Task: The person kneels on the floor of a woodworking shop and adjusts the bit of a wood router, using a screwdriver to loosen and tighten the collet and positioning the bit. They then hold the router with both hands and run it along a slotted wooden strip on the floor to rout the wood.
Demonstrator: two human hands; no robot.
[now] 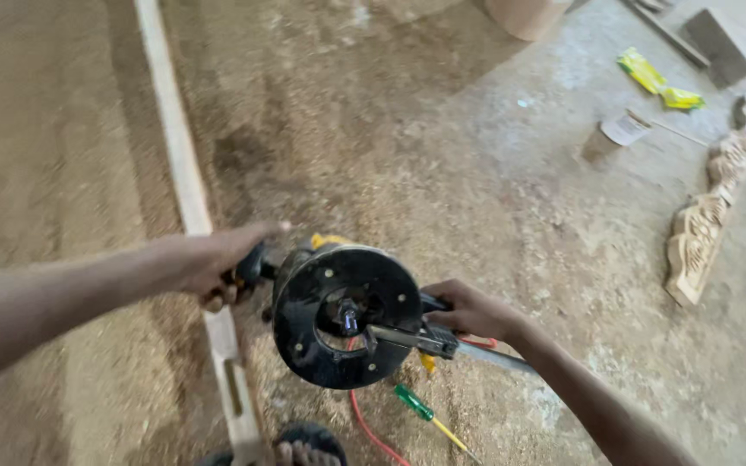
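Sawdust is covering the floor (88,129), with a long wooden strip (185,185) lying left of the router (345,315). Gripping its left handle, the left hand (218,263) is steadying the upturned router, while the right hand (472,312) is closing around a spanner (412,339) at the collet, with a carved moulding (710,216) lying far right.

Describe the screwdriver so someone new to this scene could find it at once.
Start at the black round router base held between both hands. Just below it, on the sawdust floor beside a red cable, lies the screwdriver. Its green handle and yellow shaft set it apart.
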